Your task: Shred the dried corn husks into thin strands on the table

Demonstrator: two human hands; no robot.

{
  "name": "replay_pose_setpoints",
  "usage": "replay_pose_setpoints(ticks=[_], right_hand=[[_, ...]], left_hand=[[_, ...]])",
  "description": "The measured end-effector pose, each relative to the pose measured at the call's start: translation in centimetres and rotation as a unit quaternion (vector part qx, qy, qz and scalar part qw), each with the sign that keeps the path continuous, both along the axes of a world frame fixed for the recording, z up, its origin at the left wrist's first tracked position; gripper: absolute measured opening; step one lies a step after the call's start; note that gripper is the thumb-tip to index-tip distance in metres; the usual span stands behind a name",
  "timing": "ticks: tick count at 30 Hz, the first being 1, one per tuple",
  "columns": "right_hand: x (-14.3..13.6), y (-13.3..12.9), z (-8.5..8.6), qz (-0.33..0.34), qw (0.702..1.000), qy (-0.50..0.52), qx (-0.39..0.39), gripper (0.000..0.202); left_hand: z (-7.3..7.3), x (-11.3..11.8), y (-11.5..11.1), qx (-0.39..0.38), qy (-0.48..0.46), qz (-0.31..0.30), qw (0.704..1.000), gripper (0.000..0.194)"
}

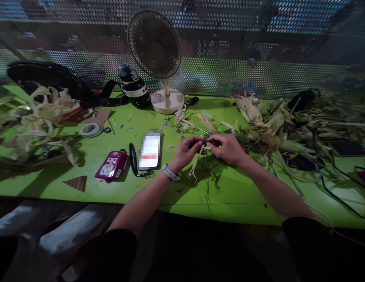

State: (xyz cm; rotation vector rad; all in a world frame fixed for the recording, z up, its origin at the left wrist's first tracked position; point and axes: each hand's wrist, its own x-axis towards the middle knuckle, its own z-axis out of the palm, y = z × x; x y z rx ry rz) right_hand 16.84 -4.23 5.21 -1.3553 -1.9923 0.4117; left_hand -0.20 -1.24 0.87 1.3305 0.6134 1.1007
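Note:
Above the green table point(182, 196), both my hands meet fingertip to fingertip. My left hand point(186, 152), with a pale watch on its wrist, is closed in a pinch on a thin strip of corn husk point(195, 164), whose frayed ends hang down. Opposite it, my right hand point(226, 147) is also pinched, at the upper end of the same strip. A slim metallic tool tip point(207, 133) shows by the right fingers; I cannot tell whether it is held or lies behind. Thin green stems point(210, 176) trail below the hands.
A heap of dried corn husks point(270, 121) and cables lies to the right. Left of my hands are a lit phone point(150, 150), a purple power adapter point(111, 165) and a tape roll point(91, 130). Behind stand a fan point(167, 101) and a dark bottle point(135, 92). Another person's legs point(73, 227) show lower left.

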Motion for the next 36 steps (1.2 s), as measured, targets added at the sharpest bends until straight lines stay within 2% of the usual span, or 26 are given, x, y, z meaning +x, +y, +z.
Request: replay_pose_setpoints(ticks=[10,14,17,20,23,25,28,31,34,36], right_hand=[[-0.3,-0.2,-0.1,-0.036,0.999,-0.029,-0.014,0.022],[-0.6,-0.3,-0.5,-0.054,0.998,-0.034,-0.01,0.018],[-0.9,-0.5,-0.9,-0.066,0.995,-0.066,0.031,0.015],[-1.1,-0.6,-1.2,-0.053,0.983,-0.142,0.105,0.019],[-1.1,-0.7,-1.4,-0.034,0.963,-0.217,0.157,0.021],[-1.0,-0.7,-1.5,-0.028,0.959,-0.23,0.164,0.02],[-0.9,-0.4,-1.6,-0.015,0.98,-0.142,0.138,0.022],[-0.9,-0.1,-1.3,-0.008,0.998,0.05,0.033,0.019],[-1.0,0.3,-1.0,-0.01,0.965,0.222,-0.139,0.015],[-1.1,0.5,-0.9,-0.007,0.932,0.299,-0.205,0.014]], left_hand=[[-0.3,0.0,0.0,0.082,0.039,0.044,0.995,0.034],[-0.7,-0.1,0.1,0.149,0.072,0.067,0.984,0.031],[-1.1,-0.2,0.3,0.213,0.113,0.109,0.964,0.026],[-1.2,-0.2,0.3,0.26,0.151,0.148,0.942,0.019],[-1.0,-0.2,0.2,0.265,0.164,0.154,0.938,0.018],[-1.0,-0.2,0.1,0.254,0.162,0.149,0.942,0.019],[-0.9,-0.2,0.1,0.237,0.155,0.158,0.946,0.022],[-1.0,-0.2,0.1,0.21,0.147,0.166,0.952,0.024],[-0.9,-0.2,0.0,0.202,0.14,0.163,0.956,0.026],[-0.9,-0.2,0.0,0.209,0.14,0.163,0.954,0.025]])
